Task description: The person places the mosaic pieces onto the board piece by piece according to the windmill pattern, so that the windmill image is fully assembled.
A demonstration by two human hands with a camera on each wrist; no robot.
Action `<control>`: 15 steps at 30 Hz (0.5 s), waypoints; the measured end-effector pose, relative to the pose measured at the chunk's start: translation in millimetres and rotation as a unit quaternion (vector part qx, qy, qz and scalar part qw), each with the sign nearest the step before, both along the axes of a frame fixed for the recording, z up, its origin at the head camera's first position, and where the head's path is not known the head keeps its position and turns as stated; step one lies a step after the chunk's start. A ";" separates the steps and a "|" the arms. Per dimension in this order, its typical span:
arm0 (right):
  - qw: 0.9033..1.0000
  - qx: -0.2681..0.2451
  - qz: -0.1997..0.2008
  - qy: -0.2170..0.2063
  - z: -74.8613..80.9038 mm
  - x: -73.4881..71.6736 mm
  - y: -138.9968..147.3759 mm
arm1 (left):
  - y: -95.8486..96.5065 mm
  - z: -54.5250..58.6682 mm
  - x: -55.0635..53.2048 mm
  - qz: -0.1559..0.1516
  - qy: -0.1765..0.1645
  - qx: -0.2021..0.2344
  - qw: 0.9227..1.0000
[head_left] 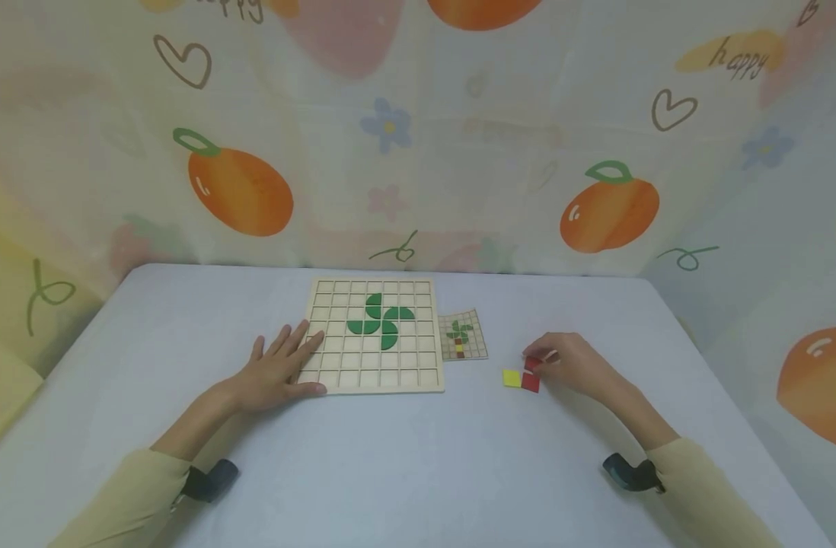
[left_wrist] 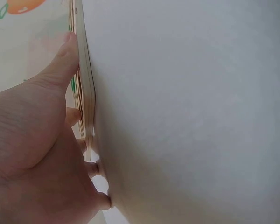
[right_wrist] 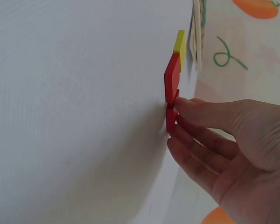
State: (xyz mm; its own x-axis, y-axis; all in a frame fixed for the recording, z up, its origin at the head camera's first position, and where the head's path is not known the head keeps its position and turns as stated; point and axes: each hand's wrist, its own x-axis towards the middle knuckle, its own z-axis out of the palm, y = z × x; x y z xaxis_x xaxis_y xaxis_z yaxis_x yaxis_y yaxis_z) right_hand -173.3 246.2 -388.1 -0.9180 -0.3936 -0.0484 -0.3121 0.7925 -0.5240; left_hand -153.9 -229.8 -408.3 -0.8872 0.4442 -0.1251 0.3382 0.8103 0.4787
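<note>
My left hand [head_left: 276,374] lies with spread fingers on the left edge of a wooden grid board [head_left: 346,377], the thumb near its front corner. Green quarter-round pieces [head_left: 389,336] form a pinwheel on the grid. On the right, my right hand [head_left: 574,367] pinches a red square tile [right_wrist: 171,118] between thumb and fingers, low over the table. Just in front of that tile is a second red square tile [head_left: 530,383], with a yellow square tile [head_left: 511,378] to its left. In the right wrist view the thumb partly hides the pinched tile.
A small pattern card [head_left: 474,344] lies against the board's right side, showing a green pinwheel above a column of red and yellow squares. The white table [head_left: 404,472] ends at a printed curtain [head_left: 473,190] behind. Dark bands [head_left: 212,481] sit on both wrists.
</note>
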 end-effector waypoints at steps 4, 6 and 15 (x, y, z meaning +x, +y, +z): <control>1.000 0.005 0.004 -0.011 1.2 0.3 -0.4 | -0.2 1.0 0.9 -0.001 -0.001 0.002 1.000; 1.000 0.009 0.001 -0.015 1.4 0.4 -1.7 | 0.0 1.5 1.0 -0.001 -0.002 0.002 1.000; 0.999 0.027 -0.007 -0.026 4.9 -2.1 -6.4 | 0.9 1.0 0.5 0.000 -0.002 0.005 1.000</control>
State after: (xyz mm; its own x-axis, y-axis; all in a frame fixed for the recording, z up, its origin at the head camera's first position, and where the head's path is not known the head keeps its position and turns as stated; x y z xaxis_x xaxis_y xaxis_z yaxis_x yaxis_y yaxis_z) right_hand -175.4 239.8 -383.1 -0.9191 -0.3761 -0.1174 -0.2738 0.8239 -0.4961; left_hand -153.4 -228.9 -407.3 -0.8864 0.4457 -0.1248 0.3361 0.8053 0.4884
